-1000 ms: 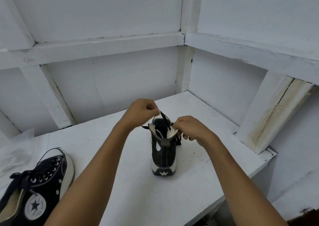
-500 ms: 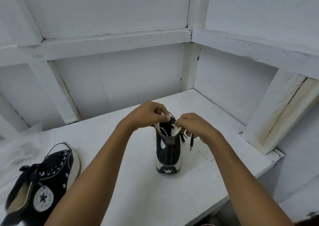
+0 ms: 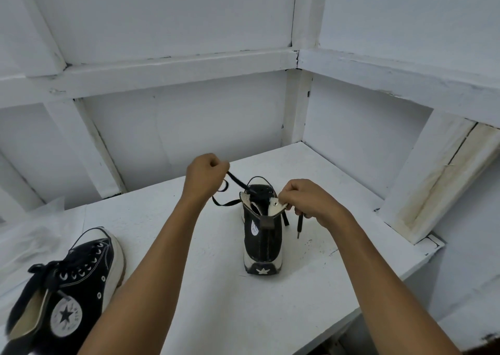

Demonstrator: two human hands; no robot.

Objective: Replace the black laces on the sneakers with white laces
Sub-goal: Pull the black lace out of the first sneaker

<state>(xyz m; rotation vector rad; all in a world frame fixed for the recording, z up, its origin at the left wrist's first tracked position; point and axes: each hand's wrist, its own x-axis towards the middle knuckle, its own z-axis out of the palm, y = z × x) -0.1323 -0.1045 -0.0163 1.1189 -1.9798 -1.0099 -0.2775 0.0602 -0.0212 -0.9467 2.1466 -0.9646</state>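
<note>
A black high-top sneaker point(image 3: 261, 239) stands on the white table point(image 3: 221, 287) with its heel toward me. My left hand point(image 3: 206, 176) is raised to the left of its collar and grips the black lace point(image 3: 234, 180), which runs taut from my fist down into the shoe. My right hand point(image 3: 305, 200) pinches the right collar flap and folds it outward. The lace's other end point(image 3: 299, 224) hangs down beside the shoe under my right hand. A second black sneaker point(image 3: 67, 281) with its black laces tied lies at the lower left.
White plastic or paper wrapping point(image 3: 29, 235) lies at the left behind the second sneaker. White framed walls enclose the table at the back and right. A slanted white brace point(image 3: 433, 181) stands at the table's right edge.
My left hand has moved up and to the left, drawing a length of black lace out of the shoe. My right hand stays on the collar flap.
</note>
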